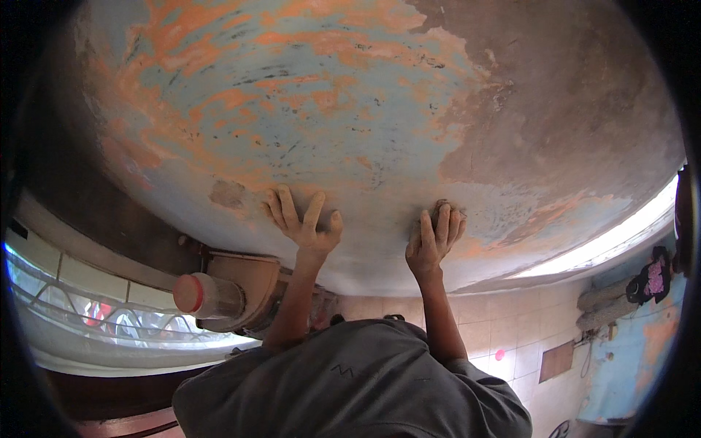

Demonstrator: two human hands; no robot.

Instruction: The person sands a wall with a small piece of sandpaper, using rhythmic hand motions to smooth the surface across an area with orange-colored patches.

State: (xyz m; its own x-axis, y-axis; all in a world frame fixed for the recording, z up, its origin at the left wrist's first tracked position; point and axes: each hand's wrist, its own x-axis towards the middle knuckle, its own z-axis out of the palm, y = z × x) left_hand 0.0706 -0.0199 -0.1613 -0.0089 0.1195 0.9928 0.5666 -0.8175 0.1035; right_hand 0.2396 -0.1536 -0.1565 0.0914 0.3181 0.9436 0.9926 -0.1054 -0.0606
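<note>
A large wall surface with worn pale blue-green and orange paint fills the view before me, with bare brownish plaster at the upper right. My left hand rests against its lower part, fingers spread and dusty, holding nothing. To its right, my right hand presses a small, dark, folded pad against the same surface; the fingers cover most of it, and whether it is sandpaper or cloth I cannot tell. Pale dust coats both hands. A small brown patch shows left of my left hand.
A clear plastic container with a red-rimmed lid stands on a brownish ledge at the lower left, near my left forearm. Beyond it is a window with a metal grille. Pale tiles and dark rolled material lie at the lower right.
</note>
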